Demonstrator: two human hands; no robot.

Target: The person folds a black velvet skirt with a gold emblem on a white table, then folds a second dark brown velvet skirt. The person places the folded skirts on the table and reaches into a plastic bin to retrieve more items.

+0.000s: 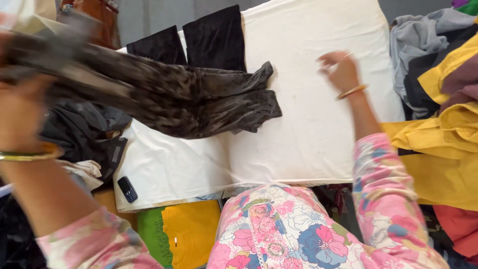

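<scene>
Raised at nine o'clock, the left hand point(20, 112) is seen from the back of the wrist, a gold bangle point(30, 153) around it, the forearm climbing from a pink floral sleeve at seven o'clock. A dark patterned garment point(189, 99) is clamped in that hand; its gripped end is smeared by motion at ten o'clock, so the fingers cannot be made out. From there the cloth is stretched toward the centre, its free end lying on the white-covered table point(308, 129), just below two black velvet pieces point(199, 42) at twelve o'clock. At one o'clock the right hand point(338, 69) is held open above the white cover, fingers spread and blurred, nothing in its grasp, a bangle at the wrist; whether the cover is touched cannot be told. A small black phone point(127, 189) is lying at the cover's seven o'clock corner. Yellow clothes point(438, 149) are piled at three o'clock, cut off by the frame edge, with grey clothing above them.
</scene>
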